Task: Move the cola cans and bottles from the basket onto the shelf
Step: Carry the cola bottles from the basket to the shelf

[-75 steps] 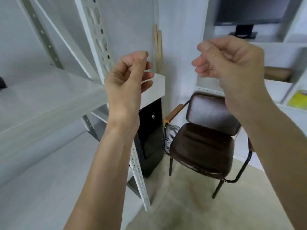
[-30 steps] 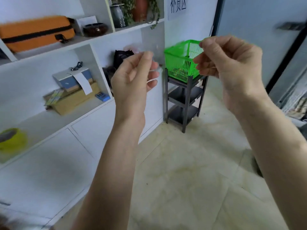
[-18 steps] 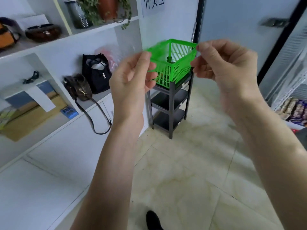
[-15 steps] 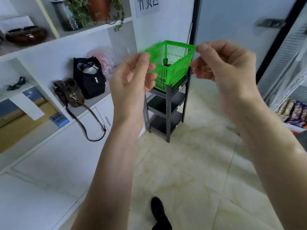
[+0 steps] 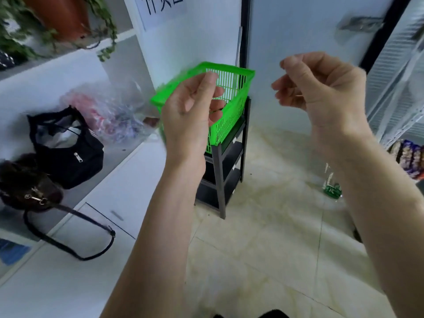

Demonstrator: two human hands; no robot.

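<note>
I see the green basket (image 5: pixel 226 104) straight ahead on top of the black rack (image 5: pixel 226 171), beyond both raised hands, its long axis running away toward the wall. The left hand (image 5: pixel 192 115) overlaps its near side and looks nearer; the right hand (image 5: pixel 321 88) is off to the basket's right. Both are loosely curled, holding nothing. The wall sign (image 5: pixel 160 5) above the basket is cropped and unreadable; no cans or bottles show.

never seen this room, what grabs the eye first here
The bright green basket stands out, sitting on top of a small black rack against the wall. In front of it hang two bare, loosely curled hands, left hand and right hand, holding nothing. A black bag rests on the white ledge at left.
</note>
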